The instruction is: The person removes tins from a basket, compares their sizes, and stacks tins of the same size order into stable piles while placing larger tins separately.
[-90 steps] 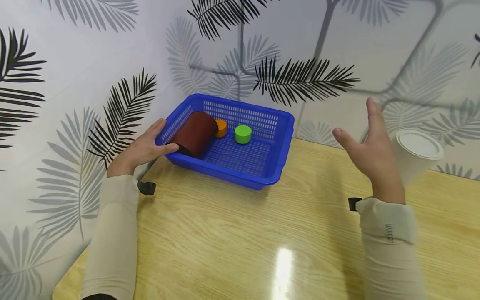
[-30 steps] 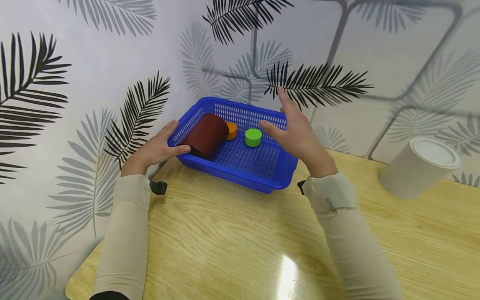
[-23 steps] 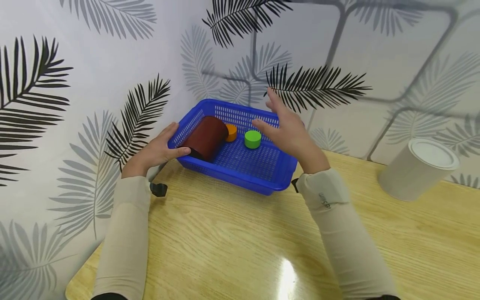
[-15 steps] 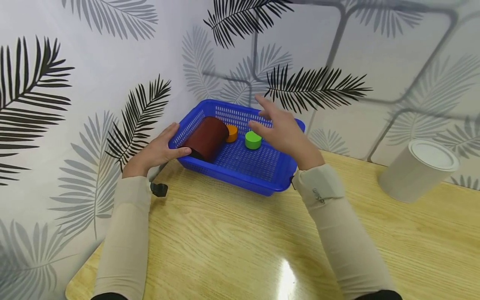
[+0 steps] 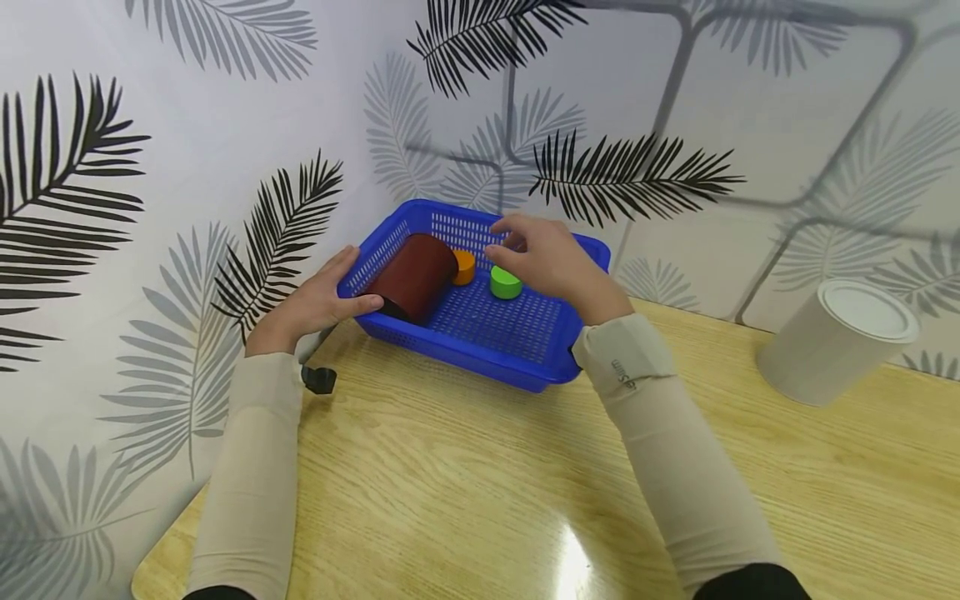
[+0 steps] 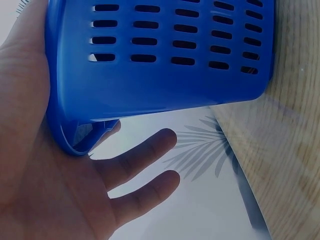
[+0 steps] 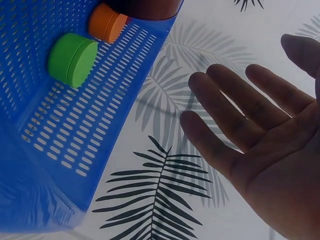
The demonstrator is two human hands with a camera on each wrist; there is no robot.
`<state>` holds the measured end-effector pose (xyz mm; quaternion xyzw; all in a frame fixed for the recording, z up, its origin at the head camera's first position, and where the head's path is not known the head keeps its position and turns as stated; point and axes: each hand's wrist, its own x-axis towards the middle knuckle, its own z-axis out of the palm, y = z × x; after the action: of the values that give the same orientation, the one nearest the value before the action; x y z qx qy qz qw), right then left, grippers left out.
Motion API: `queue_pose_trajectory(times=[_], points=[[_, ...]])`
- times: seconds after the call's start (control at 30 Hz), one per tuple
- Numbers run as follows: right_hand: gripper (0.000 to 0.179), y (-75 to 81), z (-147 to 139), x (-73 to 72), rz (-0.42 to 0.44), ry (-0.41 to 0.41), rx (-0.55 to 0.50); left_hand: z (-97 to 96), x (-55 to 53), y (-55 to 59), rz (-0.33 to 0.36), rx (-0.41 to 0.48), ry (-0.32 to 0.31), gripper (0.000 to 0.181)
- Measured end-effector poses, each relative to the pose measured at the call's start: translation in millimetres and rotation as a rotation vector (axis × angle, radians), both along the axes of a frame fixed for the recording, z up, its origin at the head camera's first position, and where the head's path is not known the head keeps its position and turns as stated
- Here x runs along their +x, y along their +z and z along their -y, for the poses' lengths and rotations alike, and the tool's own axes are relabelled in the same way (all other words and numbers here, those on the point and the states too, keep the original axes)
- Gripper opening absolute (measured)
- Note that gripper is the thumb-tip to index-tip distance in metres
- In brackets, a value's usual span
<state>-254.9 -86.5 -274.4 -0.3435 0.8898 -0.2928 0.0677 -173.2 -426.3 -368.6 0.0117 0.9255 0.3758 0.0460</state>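
Note:
A blue plastic basket with slotted walls stands against the patterned wall. My left hand rests on its left corner, thumb along the front rim; in the left wrist view the rim sits against the palm and the fingers extend straight below it. Inside lie a dark red cylinder on its side, a small orange round container and a small green round container with a lid seam. My right hand hovers over the basket's right part, fingers loosely bent near the green container, holding nothing.
A white lidded canister stands on the wooden table at the right. Leaf-patterned wall covering rises close behind and to the left of the basket.
My right hand has come from beside the canister leftward to over the basket, then lower toward the green container, its fingers bending. The left hand has stayed on the basket's corner.

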Motion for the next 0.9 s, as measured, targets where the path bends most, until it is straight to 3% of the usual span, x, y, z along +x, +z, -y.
queue_pose_trajectory(times=[0.47, 0.8, 0.9], points=[[0.042, -11.2, 22, -15.9, 0.076, 0.027, 0.026, 6.9, 5.8, -1.7, 0.011, 0.002, 0.028, 0.110], [0.036, -46.0, 39, -22.6, 0.152, 0.046, 0.053, 2.4, 4.5, -2.9, 0.008, 0.010, 0.014, 0.109], [0.034, -50.9, 40, -26.0, 0.205, 0.022, 0.019, 2.7, 2.7, -0.4, 0.005, 0.000, 0.013, 0.109]])
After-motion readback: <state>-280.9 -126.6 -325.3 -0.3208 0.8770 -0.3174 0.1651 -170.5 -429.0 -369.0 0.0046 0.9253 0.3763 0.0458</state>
